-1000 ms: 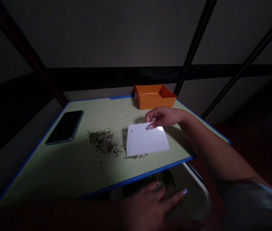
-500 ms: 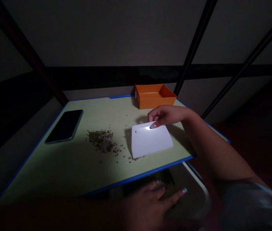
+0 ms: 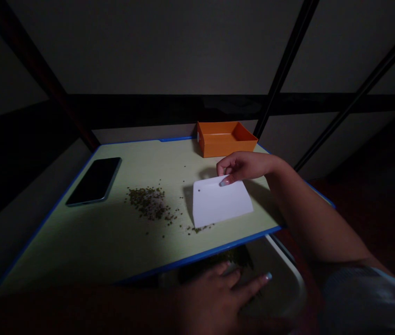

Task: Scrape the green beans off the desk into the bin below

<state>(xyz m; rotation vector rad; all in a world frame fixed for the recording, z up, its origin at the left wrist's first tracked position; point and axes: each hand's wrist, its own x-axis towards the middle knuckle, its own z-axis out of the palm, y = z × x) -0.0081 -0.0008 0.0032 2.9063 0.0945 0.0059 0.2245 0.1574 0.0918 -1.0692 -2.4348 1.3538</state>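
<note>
My right hand (image 3: pixel 241 167) pinches the top edge of a white, flat scraper (image 3: pixel 221 201) between thumb and fingers. The scraper leans with its lower edge at the board, and a small dark dot shows near its upper left corner. Small greenish-brown seeds or grains (image 3: pixel 150 202) lie in a loose heap to its left, with several scattered by its lower left corner. Below the board's front edge, my left hand (image 3: pixel 218 293) is spread with fingers apart over a pale tub (image 3: pixel 284 279). Dark green matter (image 3: pixel 239 257) lies inside the tub. Shadow hides part of this hand.
The pale green board (image 3: pixel 113 246) has a blue rim. A smartphone (image 3: pixel 95 180) lies on its left side, and an orange open box (image 3: pixel 227 145) stands at the back right. Dark panels (image 3: pixel 169 51) rise behind the board. Lighting is dim.
The scraper and my right hand show slightly farther right, and the bright glare on the scraper has gone. A few grains near its lower edge have shifted. My left hand is nearly unchanged.
</note>
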